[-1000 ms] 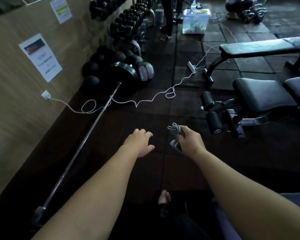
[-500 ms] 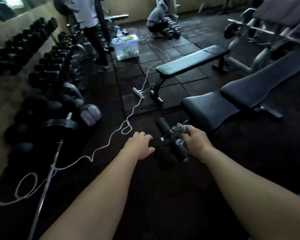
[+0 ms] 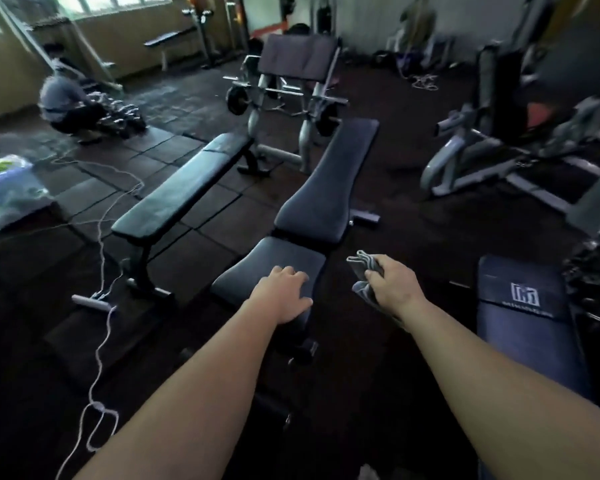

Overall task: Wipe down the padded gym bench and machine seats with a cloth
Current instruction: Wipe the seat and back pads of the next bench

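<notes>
Two hands reach out ahead of me over a dim gym floor. My left hand hangs over the near right corner of the seat of an adjustable bench, fingers loosely curled and holding nothing; I cannot tell whether it touches the padding. My right hand is off the seat's right edge, over bare floor, fingers curled round a crumpled grey cloth, which sticks out above and below the fist and touches no pad. The backrest slopes up from the seat's far edge. A flat bench stands to the left, apart from it, with a white cord looping across the floor by its near foot. A blue pad with a white logo lies beside my right forearm. At the far left a person crouches beside dumbbells; a barbell rack stands beyond the backrest
</notes>
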Tool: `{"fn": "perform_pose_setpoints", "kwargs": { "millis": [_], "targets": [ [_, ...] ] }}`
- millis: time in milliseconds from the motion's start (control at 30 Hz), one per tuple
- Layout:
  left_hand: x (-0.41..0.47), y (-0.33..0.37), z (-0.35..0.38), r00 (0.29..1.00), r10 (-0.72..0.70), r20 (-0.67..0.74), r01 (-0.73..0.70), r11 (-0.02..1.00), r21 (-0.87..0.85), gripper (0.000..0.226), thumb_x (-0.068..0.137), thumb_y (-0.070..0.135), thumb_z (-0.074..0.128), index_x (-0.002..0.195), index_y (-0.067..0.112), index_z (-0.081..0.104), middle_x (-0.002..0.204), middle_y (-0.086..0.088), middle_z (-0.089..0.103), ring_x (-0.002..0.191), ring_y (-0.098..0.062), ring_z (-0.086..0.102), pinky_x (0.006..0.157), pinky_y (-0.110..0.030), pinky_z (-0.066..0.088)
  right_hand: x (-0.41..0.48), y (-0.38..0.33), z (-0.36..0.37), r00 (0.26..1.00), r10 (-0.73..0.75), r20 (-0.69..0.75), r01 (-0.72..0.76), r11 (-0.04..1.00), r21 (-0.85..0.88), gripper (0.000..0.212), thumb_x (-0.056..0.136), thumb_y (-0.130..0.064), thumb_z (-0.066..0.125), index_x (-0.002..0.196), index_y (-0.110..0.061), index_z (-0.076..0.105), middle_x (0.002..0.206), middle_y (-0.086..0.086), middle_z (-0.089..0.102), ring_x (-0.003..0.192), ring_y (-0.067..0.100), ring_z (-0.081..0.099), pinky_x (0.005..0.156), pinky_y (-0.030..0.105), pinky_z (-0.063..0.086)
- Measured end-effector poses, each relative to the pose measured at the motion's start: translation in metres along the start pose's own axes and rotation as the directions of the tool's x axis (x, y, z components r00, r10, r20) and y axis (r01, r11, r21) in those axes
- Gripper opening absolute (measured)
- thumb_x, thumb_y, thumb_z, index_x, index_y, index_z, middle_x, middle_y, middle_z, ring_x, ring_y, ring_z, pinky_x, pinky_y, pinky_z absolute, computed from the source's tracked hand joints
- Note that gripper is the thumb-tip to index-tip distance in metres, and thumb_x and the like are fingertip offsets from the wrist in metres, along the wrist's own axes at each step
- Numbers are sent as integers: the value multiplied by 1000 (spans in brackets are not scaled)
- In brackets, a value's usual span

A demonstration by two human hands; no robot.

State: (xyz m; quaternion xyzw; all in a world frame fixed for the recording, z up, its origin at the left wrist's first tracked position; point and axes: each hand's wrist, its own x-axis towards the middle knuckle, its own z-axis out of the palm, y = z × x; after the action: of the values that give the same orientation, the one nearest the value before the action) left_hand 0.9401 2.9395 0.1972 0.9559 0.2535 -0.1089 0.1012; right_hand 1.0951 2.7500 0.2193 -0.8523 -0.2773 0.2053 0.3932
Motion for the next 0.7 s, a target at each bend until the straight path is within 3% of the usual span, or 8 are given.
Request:
{"fn": "perform_pose_setpoints", "kwargs": {
  "millis": [67, 200, 500, 700],
  "targets": [
    [57, 18, -11, 998, 63, 14, -63, 998, 23, 61, 98, 52, 58, 152, 26, 46, 147, -6, 48, 140, -31, 37, 109, -51, 44, 40, 15, -21, 998, 32, -48, -32, 999, 4, 24, 99, -16, 55, 114, -32, 63, 91, -8, 71, 84, 5, 66, 60, 6, 40],
    [173, 57, -27, 991, 131, 30, -133, 989, 60, 61, 97, 53, 58, 151, 28, 46, 146, -5, 50, 139, -30, 39, 110, -50, 43, 136, 52, -64, 990, 60, -130, -65, 997, -33, 31, 98, -19, 56, 127, -24, 66, 105, -5, 66, 98, 16, 60, 82, 24, 38],
    [404, 133, -84, 995, 101, -5, -101, 994, -48, 58, 97, 54, 58, 149, 29, 49, 142, -2, 51, 136, -28, 41, 105, -49, 46, 362, 90, -191, 990, 79, -114, -93, 989, -118, 29, 99, -18, 54, 125, -26, 66, 109, 0, 70, 99, 18, 62, 83, 27, 41],
    [550, 136, -112, 997, 77, -3, -77, 995, -62, 57, 99, 53, 56, 148, 26, 48, 142, -2, 51, 135, -28, 42, 101, -46, 47, 510, 102, -223, 990, 97, -97, -109, 986, -128, 29, 99, -20, 56, 125, -27, 66, 107, -3, 69, 100, 19, 62, 83, 27, 40]
  ]
}}
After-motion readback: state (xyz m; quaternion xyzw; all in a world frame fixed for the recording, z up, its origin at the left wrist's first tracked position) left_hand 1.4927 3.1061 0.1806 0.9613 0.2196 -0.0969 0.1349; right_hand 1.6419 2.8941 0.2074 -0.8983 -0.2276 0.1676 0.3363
